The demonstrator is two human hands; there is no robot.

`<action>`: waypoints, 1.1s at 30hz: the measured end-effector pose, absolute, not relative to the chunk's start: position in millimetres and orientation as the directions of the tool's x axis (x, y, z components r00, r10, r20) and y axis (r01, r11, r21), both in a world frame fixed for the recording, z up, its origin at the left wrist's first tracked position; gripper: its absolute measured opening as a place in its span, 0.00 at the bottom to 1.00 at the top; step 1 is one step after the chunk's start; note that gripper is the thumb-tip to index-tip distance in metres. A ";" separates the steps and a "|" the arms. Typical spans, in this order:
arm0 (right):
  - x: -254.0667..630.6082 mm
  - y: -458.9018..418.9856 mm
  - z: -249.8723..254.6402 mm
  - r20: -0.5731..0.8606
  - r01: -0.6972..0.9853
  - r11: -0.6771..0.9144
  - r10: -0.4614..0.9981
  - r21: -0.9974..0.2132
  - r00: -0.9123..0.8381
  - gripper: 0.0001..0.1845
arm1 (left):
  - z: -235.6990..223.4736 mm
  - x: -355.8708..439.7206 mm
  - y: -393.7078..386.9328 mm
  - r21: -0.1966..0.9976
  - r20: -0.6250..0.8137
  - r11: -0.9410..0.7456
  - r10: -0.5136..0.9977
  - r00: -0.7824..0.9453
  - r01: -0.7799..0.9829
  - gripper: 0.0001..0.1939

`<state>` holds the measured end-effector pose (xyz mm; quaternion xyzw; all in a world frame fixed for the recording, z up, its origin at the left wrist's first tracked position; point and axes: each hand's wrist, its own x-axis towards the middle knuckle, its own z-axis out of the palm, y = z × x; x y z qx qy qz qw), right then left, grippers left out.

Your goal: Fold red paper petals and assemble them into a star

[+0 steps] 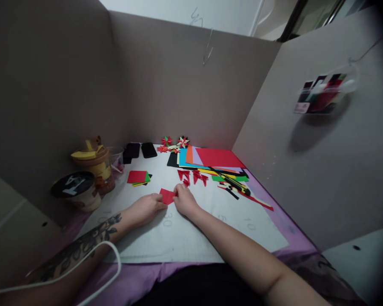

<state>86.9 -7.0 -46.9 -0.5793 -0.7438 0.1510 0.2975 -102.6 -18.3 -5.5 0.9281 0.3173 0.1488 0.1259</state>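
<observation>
Between my two hands lies a small red square of paper, close to the white sheet. My left hand pinches its left edge, and my right hand has its fingers closed on the right edge. Just beyond my right hand sit several folded red paper pieces. To the left is a stack of small paper squares, red on top with green, yellow and black edges showing beneath.
Large coloured sheets lie at the back right, with a yellow-black utility knife and paper strips nearby. Folded paper stars and a black phone sit at the back. Tubs stand left. A white cable crosses my left forearm.
</observation>
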 end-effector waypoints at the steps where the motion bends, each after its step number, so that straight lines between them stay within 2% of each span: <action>1: 88.5 -6.7 -48.0 0.283 0.765 0.280 0.950 -0.580 -0.134 0.11 | -4.8 -102.8 -18.6 0.309 0.184 -0.773 0.619 0.763 0.553 0.17; 5: 93.6 -12.3 -46.5 0.406 0.706 0.401 0.897 -0.584 -0.174 0.15 | -6.8 -102.2 -20.2 0.261 0.185 -0.792 0.602 0.776 0.552 0.18; 7: 93.9 -18.6 -42.5 0.464 0.663 0.533 0.833 -0.526 -0.302 0.15 | -9.6 -101.7 -20.7 0.261 0.210 -0.790 0.607 0.766 0.554 0.18; 10: 92.5 -27.6 -37.7 0.456 0.607 0.681 0.729 -0.410 -0.510 0.14 | -10.5 -102.8 -19.7 0.263 0.237 -0.800 0.596 0.767 0.540 0.17; 12: 91.7 -30.9 -37.0 0.433 0.607 0.708 0.703 -0.360 -0.564 0.14 | -7.5 -105.6 -17.5 0.226 0.240 -0.811 0.583 0.776 0.539 0.15; 17: 92.9 -30.8 -38.2 0.422 0.606 0.718 0.693 -0.341 -0.584 0.15 | -0.4 -115.5 -8.1 0.017 0.238 -0.809 0.573 0.784 0.587 0.15; 20: 93.4 -29.4 -37.1 0.424 0.583 0.734 0.678 -0.348 -0.600 0.15 | -3.7 -119.1 -2.6 -0.024 0.242 -0.817 0.555 0.796 0.576 0.13; 26: 95.0 -26.0 -36.3 0.443 0.543 0.758 0.652 -0.362 -0.616 0.13 | -6.6 -121.7 1.9 -0.018 0.248 -0.840 0.522 0.816 0.543 0.11; 33: 99.8 -24.9 -36.7 0.391 0.566 0.766 0.642 -0.304 -0.660 0.14 | -6.2 -125.1 2.8 0.196 0.209 -0.848 0.527 0.823 0.493 0.12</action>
